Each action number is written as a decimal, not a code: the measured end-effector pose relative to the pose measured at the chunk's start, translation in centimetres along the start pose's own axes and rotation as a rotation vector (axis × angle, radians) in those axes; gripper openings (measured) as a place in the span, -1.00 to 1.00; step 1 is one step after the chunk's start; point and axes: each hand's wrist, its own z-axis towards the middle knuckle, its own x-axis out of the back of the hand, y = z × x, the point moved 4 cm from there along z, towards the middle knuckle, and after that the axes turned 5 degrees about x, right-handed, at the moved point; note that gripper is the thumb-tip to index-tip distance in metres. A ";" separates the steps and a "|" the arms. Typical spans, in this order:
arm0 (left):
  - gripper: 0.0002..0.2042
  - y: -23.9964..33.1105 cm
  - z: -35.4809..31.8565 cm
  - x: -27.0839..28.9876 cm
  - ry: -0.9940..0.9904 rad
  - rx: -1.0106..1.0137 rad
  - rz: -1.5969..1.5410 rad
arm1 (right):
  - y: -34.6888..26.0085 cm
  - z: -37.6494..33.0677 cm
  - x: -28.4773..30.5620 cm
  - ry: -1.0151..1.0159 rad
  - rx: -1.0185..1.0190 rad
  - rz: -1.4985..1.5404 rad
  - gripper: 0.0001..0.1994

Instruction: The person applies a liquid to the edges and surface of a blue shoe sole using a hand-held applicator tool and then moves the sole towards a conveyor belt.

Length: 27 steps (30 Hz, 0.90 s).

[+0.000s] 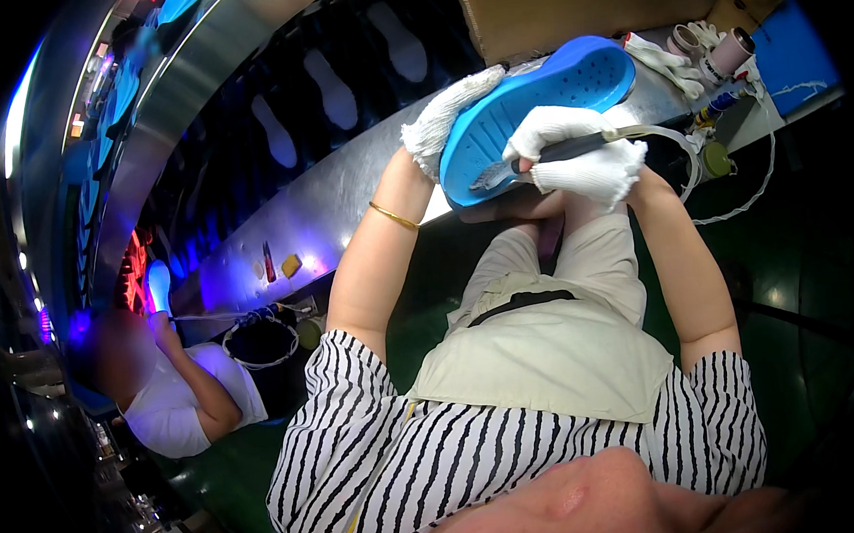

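Arms extended forward from the torso. The left forearm (378, 235) slants up to a gloved left hand (454, 113), fingers curled; the right forearm (689, 265) leads inward to a gloved right hand (567, 151), fingers gripping.

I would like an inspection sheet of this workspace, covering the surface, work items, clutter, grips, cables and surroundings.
Surface: shiny metal bench, bluish light on its left part.
Job's things: blue shoe sole; brush with dark handle, bristles at the sole's near end.
Clutter: white gloves, two pinkish cylinders, yellow block.
Grips: left grip, gloved, holds the sole's edge; right grip, gloved, holds the brush.
Cables: pale hose beside the right grip; thin cord hanging at right.
Surroundings: pale sole shapes beyond the bench; person in white at left.
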 end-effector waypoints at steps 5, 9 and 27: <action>-0.54 -0.1 -0.1 -0.3 -0.108 -0.011 0.044 | 0.0 0.1 1.1 -0.158 -0.122 -0.114 -0.82; -0.57 0.1 -0.5 -0.6 -0.029 -0.006 0.068 | 0.1 -0.7 2.0 -0.030 -0.102 0.180 -0.88; -0.25 -3.2 0.0 0.9 -0.229 -0.319 -0.566 | -3.6 -1.9 -3.2 0.257 -0.114 0.357 -0.91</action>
